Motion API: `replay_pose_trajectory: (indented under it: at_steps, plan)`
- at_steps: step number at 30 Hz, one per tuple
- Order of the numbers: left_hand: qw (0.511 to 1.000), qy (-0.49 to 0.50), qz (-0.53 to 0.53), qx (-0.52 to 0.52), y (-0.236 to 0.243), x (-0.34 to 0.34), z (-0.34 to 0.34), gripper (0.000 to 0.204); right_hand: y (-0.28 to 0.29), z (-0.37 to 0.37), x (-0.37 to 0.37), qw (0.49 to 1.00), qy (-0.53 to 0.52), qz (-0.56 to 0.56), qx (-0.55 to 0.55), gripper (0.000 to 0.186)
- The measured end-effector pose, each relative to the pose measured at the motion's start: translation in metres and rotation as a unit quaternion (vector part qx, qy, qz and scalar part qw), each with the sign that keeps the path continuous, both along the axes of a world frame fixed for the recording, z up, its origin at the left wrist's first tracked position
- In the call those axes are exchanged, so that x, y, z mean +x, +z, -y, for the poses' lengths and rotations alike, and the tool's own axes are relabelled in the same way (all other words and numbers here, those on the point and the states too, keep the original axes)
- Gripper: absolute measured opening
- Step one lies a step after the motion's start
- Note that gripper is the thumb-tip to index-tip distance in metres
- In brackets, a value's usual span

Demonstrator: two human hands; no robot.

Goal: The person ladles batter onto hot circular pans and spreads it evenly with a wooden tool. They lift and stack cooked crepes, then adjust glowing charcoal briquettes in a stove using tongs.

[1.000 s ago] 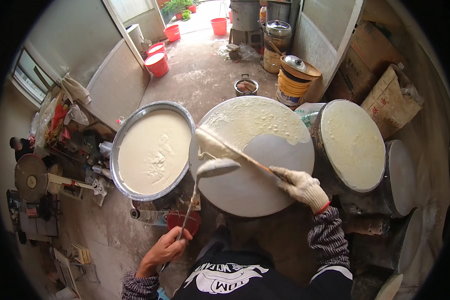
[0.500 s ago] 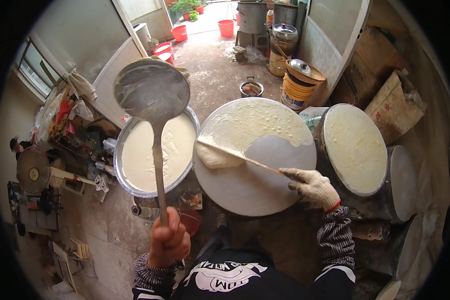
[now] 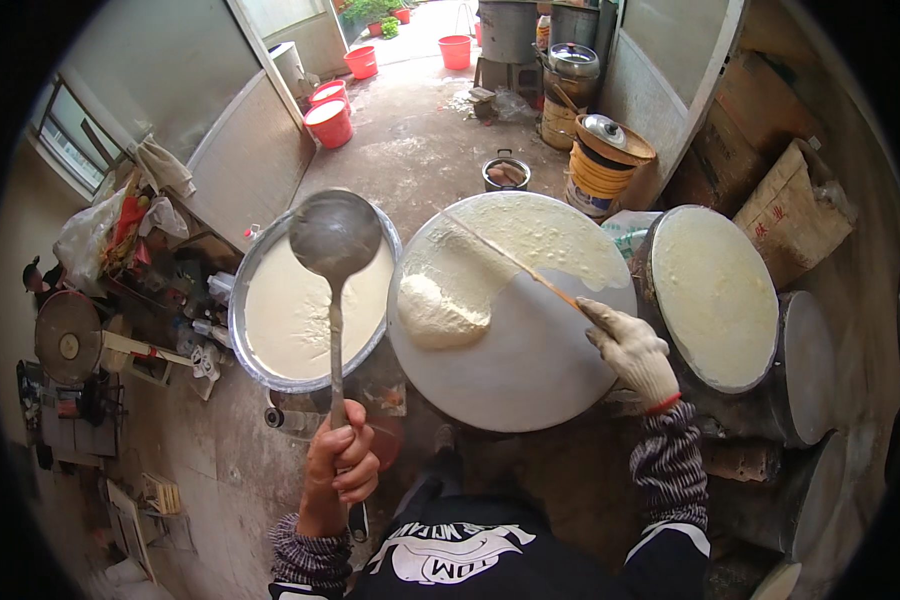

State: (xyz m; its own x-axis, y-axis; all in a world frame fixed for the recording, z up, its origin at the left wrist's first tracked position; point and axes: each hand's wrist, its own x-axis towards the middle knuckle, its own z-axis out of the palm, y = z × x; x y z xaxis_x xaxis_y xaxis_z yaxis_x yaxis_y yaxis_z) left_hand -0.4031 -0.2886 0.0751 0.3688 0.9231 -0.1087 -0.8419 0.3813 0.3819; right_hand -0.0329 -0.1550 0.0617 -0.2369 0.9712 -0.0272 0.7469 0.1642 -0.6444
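My bare left hand [image 3: 342,460] is closed round the handle of a large metal ladle [image 3: 337,235]. The ladle's bowl is over a wide tub [image 3: 237,335] of pale batter [image 3: 295,315]. In a white work glove, my right hand [image 3: 630,352] grips a thin wooden stick [image 3: 525,268]. This stick slants across a round grey griddle [image 3: 530,375], its far end over the batter spread there. A thick mound of batter [image 3: 442,312] sits at the griddle's left, apart from the stick. Whether the stick touches the thin layer, I cannot tell.
To the right stands another round griddle [image 3: 715,300] covered with pale batter, with a bare one [image 3: 808,365] beyond it. A small pot [image 3: 506,172] and a yellow bucket [image 3: 600,180] stand past the griddle. Red buckets [image 3: 329,122] line the far left. Clutter [image 3: 160,260] fills the left side.
The ladle has come down and slightly right, lower over the tub. My right hand has swung the stick's far end up and away from the batter mound, which now looks more heaped.
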Motion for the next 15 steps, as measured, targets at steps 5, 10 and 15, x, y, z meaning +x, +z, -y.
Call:
replay_pose_trajectory:
  at_steps: [5,10,15]
  plan:
    - [0.999,0.019,-0.046,0.003,0.003,0.000,0.009,0.016,0.013,0.009,-0.003,0.976,0.019,0.003,-0.218,0.042]
    - [0.999,0.001,-0.039,-0.010,0.002,0.003,0.015,0.015,-0.004,-0.007,-0.007,0.985,0.046,-0.068,-0.155,0.036]
    - [0.998,0.003,-0.059,-0.014,0.003,0.006,0.018,0.014,0.006,0.011,0.003,0.980,0.099,-0.040,-0.167,0.036]
